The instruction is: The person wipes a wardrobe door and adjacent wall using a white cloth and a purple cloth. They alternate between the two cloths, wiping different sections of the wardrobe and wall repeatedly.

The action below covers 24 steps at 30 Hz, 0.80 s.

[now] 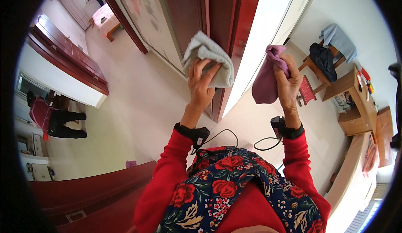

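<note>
My left hand (pixel 202 80) is closed on a folded grey-green cloth (pixel 215 56), which lies against the dark red door frame (pixel 228 15). Its fingertips press into the folds. Off to the right, my right hand (pixel 289 82) grips a purple cloth (pixel 266 81) by its bunched upper part. The rest of that cloth hangs down, in front of the white wall edge and the pale floor. Both wrists wear black straps with small boxes and cables.
At right stand a wooden chair (pixel 324 61) with clothes on it, a red stool (pixel 307 90), a wooden desk (pixel 356 103) and a bed (pixel 354 170). A dark red door (pixel 100 195) is at lower left. Other people (pixel 58 117) are in the rooms at left.
</note>
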Available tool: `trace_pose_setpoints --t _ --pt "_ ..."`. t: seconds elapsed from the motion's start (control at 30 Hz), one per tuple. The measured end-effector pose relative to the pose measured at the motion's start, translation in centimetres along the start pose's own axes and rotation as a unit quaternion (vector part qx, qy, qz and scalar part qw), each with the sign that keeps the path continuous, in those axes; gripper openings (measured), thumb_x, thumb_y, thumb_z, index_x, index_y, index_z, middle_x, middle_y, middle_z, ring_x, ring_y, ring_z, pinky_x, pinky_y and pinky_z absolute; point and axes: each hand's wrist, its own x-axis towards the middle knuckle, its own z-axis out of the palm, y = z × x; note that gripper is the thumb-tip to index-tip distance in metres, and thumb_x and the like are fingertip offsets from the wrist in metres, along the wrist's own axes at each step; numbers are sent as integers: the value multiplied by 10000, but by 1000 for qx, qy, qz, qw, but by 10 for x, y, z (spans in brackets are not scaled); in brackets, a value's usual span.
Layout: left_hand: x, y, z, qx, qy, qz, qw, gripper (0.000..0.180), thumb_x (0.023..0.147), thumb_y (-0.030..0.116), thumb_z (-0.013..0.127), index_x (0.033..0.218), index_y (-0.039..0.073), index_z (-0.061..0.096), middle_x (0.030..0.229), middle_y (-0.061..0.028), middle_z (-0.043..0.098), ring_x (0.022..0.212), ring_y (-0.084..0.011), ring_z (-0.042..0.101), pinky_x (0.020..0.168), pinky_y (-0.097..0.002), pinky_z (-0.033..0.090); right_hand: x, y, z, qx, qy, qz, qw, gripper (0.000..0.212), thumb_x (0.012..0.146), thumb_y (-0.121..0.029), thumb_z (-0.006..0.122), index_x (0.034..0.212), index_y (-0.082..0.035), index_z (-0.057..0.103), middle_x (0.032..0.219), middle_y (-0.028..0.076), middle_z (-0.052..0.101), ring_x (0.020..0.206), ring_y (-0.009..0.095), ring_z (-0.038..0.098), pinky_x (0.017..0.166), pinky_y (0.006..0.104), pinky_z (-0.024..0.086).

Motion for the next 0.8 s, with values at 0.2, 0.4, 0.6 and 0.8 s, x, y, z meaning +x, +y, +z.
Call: trace_pose_setpoints --t 0.2,0.4,0.6,0.8 --pt "-30 -17 -9 -4 -88 -54 995 375 751 -17 614 1103 91 685 1065 -78 567 1041 -327 520 944 -438 430 28 -24 21 19 -17 -80 996 300 858 26 559 1138 -47 635 884 20 539 789 113 512 736 239 429" --pt "-52 -20 -16 -25 -164 -131 977 373 763 -48 625 1110 80 669 1048 -88 593 1021 -315 553 925 -389 451 78 -66 36 -22 14 -264 964 339 835 28 585 1159 -53 640 841 33 516 736 117 505 674 231 428" --pt "-81 -31 -28 -190 -65 -363 910 325 853 7 618 1177 31 621 1107 -105 640 1009 -224 605 884 -317 468 71 -42 64 -89 26 -257 962 402 807 19 619 1195 -81 581 881 96 537 706 210 584 653 292 506" --pt "-99 -57 -59 -220 64 -538 811 358 948 140 589 1267 -18 551 1145 -70 626 1045 -170 566 926 -310 439 4 20 76 -76 11 -24 997 308 824 -11 609 1115 -32 512 891 157 597 736 274 624 701 306 512"
